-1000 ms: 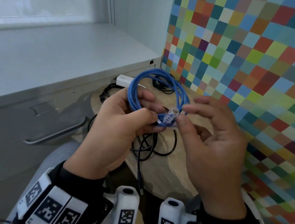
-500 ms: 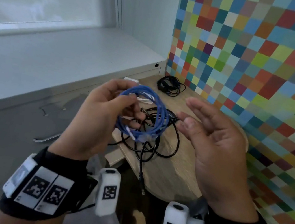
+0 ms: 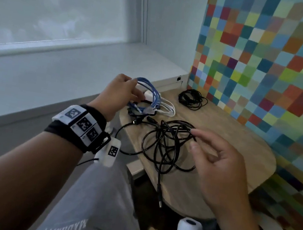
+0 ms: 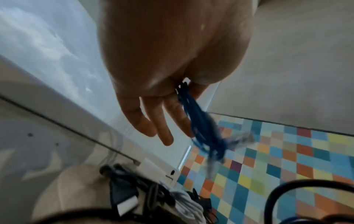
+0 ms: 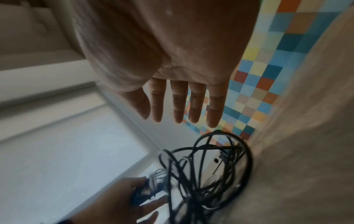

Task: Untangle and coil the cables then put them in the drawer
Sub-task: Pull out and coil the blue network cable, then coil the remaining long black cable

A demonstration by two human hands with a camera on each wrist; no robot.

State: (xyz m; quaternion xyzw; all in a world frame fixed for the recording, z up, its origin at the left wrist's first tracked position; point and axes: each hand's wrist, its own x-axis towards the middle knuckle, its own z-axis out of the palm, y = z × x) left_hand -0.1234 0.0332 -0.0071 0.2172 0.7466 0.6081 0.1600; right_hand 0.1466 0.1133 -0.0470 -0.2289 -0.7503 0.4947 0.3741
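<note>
A coiled blue cable [image 3: 151, 92] hangs from my left hand [image 3: 130, 90], pinched between thumb and forefinger above the far left end of the wooden table [image 3: 230, 145]. In the left wrist view the blue cable [image 4: 203, 133] dangles beside the other straight fingers [image 4: 162, 121]. My right hand [image 3: 201, 141] hovers open with nothing in it just right of a tangled black cable [image 3: 164, 144] lying mid-table. The right wrist view shows its fingers [image 5: 180, 106] straight above the black tangle [image 5: 206, 166].
A white cable with a charger block [image 3: 165, 109] lies under the blue coil. A small coiled black cable [image 3: 191, 99] sits at the table's back by the checkered wall [image 3: 270, 63]. A white cabinet [image 3: 95, 64] runs along the left under the window. One black plug end [image 3: 159, 203] hangs over the table's near edge.
My right hand let go of the blue coil and moved down beside the black tangle. My left hand carried the coil away to the far left of the table.
</note>
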